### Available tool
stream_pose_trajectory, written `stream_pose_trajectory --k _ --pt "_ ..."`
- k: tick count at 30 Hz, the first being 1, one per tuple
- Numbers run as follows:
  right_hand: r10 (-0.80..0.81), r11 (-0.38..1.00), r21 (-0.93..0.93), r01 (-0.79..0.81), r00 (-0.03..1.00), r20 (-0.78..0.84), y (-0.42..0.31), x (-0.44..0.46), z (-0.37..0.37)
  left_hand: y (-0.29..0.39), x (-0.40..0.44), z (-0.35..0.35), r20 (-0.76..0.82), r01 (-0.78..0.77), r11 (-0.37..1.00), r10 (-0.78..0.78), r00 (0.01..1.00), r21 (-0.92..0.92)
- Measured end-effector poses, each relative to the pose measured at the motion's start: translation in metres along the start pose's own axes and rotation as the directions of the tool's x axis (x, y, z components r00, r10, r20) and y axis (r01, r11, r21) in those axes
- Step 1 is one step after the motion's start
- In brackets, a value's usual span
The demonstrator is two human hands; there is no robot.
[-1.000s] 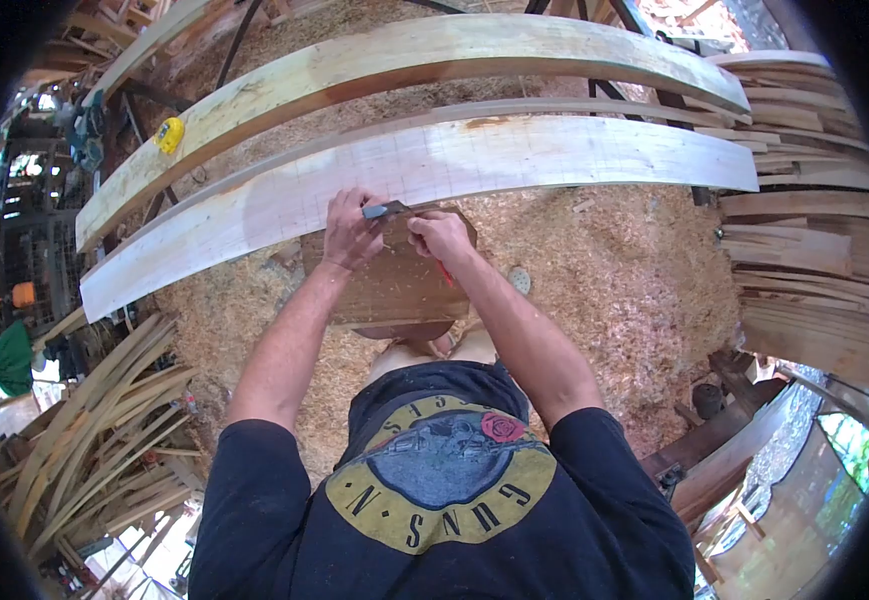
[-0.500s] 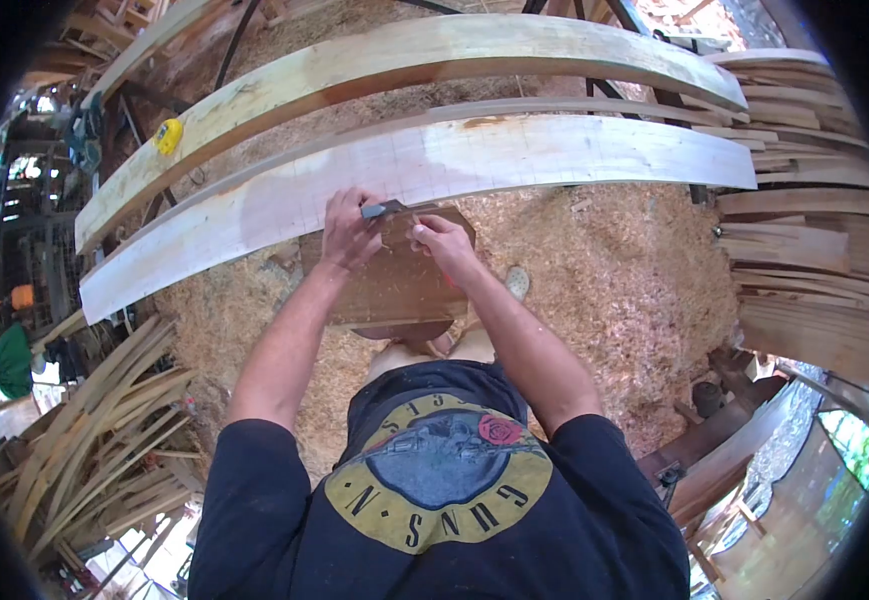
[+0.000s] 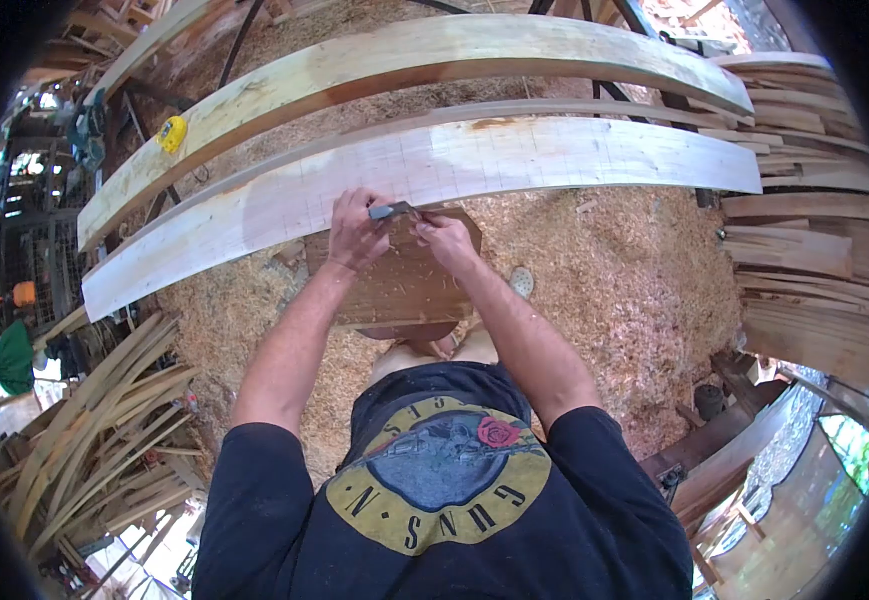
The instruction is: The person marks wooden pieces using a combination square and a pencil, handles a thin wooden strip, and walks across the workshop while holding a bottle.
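Grey tool [image 3: 384, 212], one: clamped in the grip of the left hand [image 3: 356, 238], at the near edge of the pale plank [image 3: 554, 152]. Right hand [image 3: 444, 238], one: fingers pinched together beside the tool's tip; contents indiscernible. Progress: plank faintly ruled mid-length; tool work seemingly underway, remainder untellable.

Lined beam [image 3: 544, 155], upper centre: smooth, matt wood
Tape measure [image 3: 171, 133], upper left: glossy plastic
Shavings [image 3: 604, 280]: rough wood
Shirt [image 3: 614, 500]: matt cloth (print included)
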State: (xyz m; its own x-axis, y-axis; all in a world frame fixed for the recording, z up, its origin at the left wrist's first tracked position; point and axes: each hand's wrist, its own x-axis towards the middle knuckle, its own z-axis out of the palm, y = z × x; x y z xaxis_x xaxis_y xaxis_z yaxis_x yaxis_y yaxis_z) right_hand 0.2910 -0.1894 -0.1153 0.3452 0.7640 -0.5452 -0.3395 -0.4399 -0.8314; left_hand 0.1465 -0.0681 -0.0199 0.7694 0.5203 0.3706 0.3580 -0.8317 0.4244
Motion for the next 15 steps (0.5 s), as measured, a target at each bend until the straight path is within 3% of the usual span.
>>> stream_pose_trajectory --k 4,7,10,15 --pt "0.043 0.977 -0.206 -0.054 0.997 -0.058 0.018 0.014 -0.002 0.0 -0.001 0.002 -0.009 -0.003 1.0 0.003 1.0 0.013" --pt "0.093 0.989 0.118 -0.084 0.993 -0.068 0.018 0.01 0.001 0.002 -0.001 0.0 0.019 0.018 0.999 -0.019 1.0 0.026" --pt "0.154 0.984 -0.075 -0.163 0.982 -0.114 0.014 -0.004 -0.008 0.002 0.0 0.0 0.009 0.017 1.0 -0.017 1.0 0.022" --pt "0.167 0.986 -0.003 -0.168 0.984 -0.057 0.044 -0.042 -0.043 0.003 0.001 -0.002 0.005 0.027 1.0 -0.027 1.0 -0.013"
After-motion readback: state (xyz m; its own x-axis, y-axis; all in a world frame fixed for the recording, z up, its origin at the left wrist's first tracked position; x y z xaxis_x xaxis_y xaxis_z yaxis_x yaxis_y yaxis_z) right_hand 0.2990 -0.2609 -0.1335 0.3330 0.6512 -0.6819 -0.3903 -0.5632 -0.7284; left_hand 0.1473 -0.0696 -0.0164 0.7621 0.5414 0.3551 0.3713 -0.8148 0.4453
